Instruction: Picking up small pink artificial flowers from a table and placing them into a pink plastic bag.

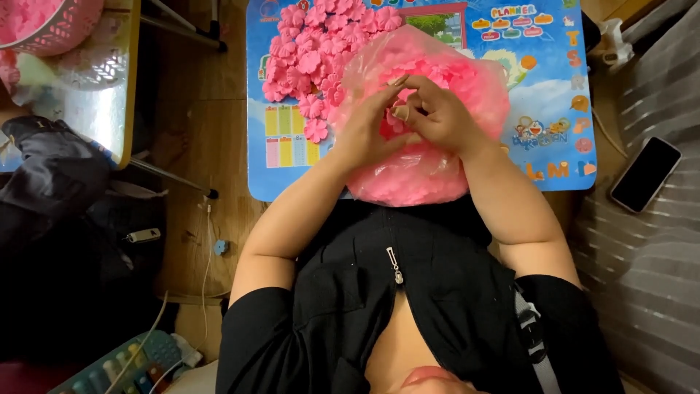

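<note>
Wooden floor surrounds a small blue worktop (pixel 554 95) where a clear plastic bag (pixel 430 168) of pink foam flowers rests. Left hand (pixel 364 131) and right hand (pixel 437 117) pinch one flower (pixel 397 120) between them; it looks light, soft, best held at its edges.

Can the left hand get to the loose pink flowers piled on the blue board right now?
Probably yes. The pile of pink flowers lies just beyond the left hand, with nothing between them. But that hand is busy working a small piece with the right hand over the pink bag.
</note>
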